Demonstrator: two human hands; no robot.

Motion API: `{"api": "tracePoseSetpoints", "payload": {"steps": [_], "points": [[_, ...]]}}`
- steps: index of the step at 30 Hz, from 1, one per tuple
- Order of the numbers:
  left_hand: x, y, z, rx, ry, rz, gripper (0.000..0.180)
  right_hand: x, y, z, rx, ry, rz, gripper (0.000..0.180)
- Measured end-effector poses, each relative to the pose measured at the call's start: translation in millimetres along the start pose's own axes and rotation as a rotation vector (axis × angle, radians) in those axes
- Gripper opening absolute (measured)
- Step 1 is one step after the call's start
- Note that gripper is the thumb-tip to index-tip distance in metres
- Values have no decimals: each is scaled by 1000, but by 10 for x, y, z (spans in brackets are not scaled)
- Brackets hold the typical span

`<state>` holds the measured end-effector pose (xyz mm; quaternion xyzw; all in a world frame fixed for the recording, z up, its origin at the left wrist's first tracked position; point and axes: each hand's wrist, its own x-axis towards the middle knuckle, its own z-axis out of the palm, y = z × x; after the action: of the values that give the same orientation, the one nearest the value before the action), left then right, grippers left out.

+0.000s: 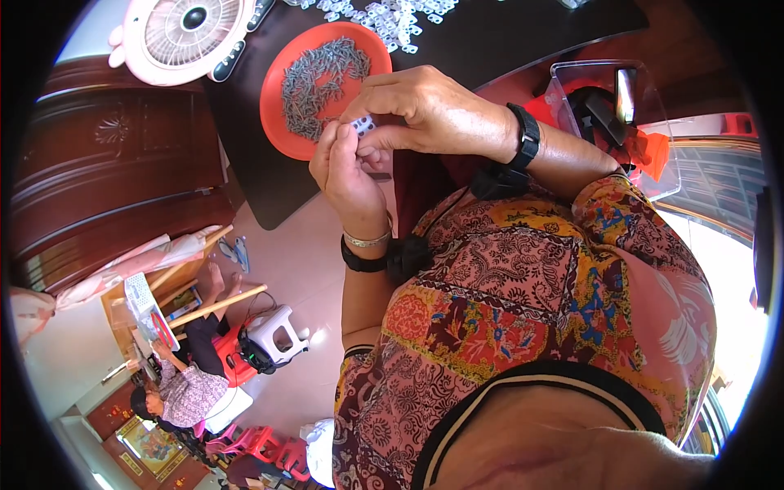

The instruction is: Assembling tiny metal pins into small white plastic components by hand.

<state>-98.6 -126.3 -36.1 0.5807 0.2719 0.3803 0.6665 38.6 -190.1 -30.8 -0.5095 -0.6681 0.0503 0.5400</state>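
Note:
Both of my hands meet over the near rim of an orange plate that holds a heap of small grey metal screws. Between the fingertips is a small white plastic piece with dark holes. My left hand pinches it from the left side, fingers curled. My right hand grips it from the right with thumb and fingers bent. The fingers cover part of the piece, and whether a screw is in it cannot be made out.
A pile of similar white plastic pieces lies on the dark table beyond the plate. At the far left stands a pink and white fan. A clear plastic bin is to the right. Another person sits at lower left.

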Motion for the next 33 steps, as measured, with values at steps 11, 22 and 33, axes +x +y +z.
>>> {"api": "tracePoseSetpoints", "payload": {"steps": [11,22,33], "points": [[-12,13,66,-61,-39,65,27,-27,17,-64,72,-104,22,22],[-49,-26,90,-232,-73,63,24,38,-43,-184,36,-82,3,20],[5,-59,23,-190,-63,129,23,761,80,-1844,-1163,678,-62,32]]}}
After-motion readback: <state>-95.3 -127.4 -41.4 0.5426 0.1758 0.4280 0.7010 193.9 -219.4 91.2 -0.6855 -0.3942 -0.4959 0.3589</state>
